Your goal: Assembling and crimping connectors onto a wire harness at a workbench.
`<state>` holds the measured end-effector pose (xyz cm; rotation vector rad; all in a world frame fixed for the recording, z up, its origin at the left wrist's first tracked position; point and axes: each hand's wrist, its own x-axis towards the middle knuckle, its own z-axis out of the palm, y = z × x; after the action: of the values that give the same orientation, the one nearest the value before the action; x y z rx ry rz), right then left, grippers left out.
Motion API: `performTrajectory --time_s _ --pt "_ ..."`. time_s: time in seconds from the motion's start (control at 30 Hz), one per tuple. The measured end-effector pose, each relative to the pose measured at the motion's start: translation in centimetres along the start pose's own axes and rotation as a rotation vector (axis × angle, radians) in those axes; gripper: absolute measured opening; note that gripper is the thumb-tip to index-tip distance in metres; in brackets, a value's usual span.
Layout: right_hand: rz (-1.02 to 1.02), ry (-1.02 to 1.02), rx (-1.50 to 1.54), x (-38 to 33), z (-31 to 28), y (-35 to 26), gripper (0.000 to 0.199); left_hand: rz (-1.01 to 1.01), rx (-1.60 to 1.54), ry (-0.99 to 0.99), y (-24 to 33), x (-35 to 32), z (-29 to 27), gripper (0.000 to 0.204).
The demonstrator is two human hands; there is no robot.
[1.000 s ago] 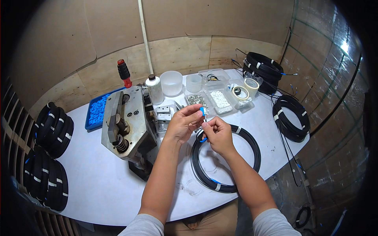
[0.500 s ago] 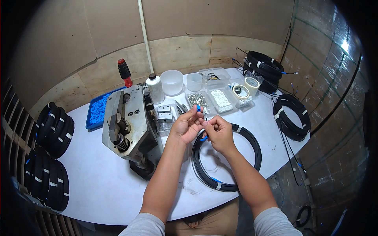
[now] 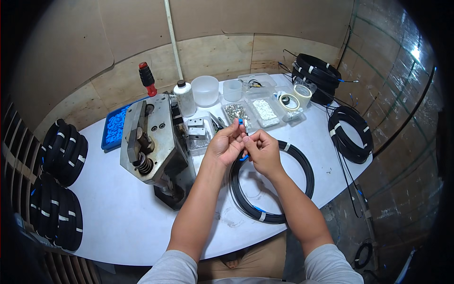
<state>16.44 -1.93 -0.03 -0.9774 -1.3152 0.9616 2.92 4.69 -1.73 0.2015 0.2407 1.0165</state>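
Left hand [image 3: 227, 143] and right hand [image 3: 262, 151] together above the white table [image 3: 123, 213], fingertips of both pinched on a small blue connector [image 3: 241, 122] at a cable end, just over the black cable coil [image 3: 272, 180], beside the grey metal press [image 3: 153, 142].

Over the last second the left hand [image 3: 227, 144] has shifted from pinching the small blue plastic connector piece [image 3: 241, 121] with fingertips closed over it to holding it upright, so the blue tip now stands clear above the fingers; the right hand [image 3: 263, 152] has drawn in closer, its fingertips now touching the left hand's just below the blue piece; the short blue length of cable [image 3: 244, 157] under the hands now shows between the two palms.
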Motion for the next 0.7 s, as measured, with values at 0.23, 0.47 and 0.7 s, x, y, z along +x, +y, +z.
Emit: performTrajectory --time_s 0.23,0.47,0.7 --pt "-0.003 0.004 -0.020 -0.1 0.1 -0.1 0.015 0.017 0.056 -0.018 0.0 -0.5 0.6 0.013" --pt "-0.004 -0.004 -0.013 0.0 0.1 0.1 0.015 0.042 0.052 0.018 -0.2 -0.8 1.1 0.013" --pt "-0.014 0.001 -0.016 0.0 0.0 0.1 0.015 0.036 0.061 -0.002 -0.2 -0.7 1.0 0.013"
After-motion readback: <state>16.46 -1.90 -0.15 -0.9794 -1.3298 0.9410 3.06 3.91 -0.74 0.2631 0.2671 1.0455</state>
